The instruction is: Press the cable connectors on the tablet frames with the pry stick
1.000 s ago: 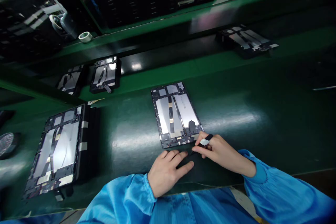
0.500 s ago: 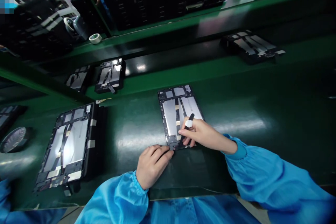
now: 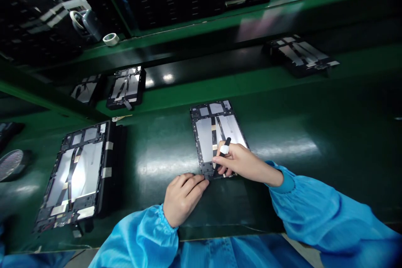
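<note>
An opened tablet, its silver battery area and dark ribbon cable exposed, lies in front of me on the green bench. The fingers of my left hand are bent and close together, holding the tablet's lower left corner; the thumb is hidden. Over the lower right part of the tablet, my right hand is closed like a pen grip around a slim black tool with a white band. That tool points down at the tablet's bottom edge. Its tip is too small to make out.
A stack of opened tablets stands at left. More lie on the far strip: two at left and a stack at right. A tape roll sits on the ledge. A round mesh-topped object is at far left. Other people work opposite.
The view has shifted slightly, so the things at left appear a little further left. Both hands keep nearly the same places on the tablet, with the black tool still in my right hand.
</note>
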Action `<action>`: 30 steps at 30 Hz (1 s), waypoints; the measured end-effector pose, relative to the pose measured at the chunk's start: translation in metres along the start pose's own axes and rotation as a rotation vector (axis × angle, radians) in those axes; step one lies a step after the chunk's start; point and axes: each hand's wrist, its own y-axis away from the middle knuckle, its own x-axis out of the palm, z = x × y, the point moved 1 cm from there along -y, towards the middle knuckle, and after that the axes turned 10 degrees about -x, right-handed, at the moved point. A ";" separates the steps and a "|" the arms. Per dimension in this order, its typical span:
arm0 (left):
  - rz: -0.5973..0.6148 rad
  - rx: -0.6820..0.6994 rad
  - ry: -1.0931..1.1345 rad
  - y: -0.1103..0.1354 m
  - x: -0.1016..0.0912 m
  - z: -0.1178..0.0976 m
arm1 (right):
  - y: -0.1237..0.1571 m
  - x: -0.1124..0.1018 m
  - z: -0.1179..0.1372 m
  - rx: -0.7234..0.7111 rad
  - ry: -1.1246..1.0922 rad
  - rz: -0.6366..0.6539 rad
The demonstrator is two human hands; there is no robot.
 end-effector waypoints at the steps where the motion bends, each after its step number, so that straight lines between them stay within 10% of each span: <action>1: -0.001 -0.001 -0.001 0.000 0.000 0.000 | 0.000 0.000 0.000 -0.005 -0.001 -0.002; 30: 0.079 0.136 -0.154 -0.009 0.000 0.008 | 0.031 -0.014 -0.013 -0.193 0.166 -0.172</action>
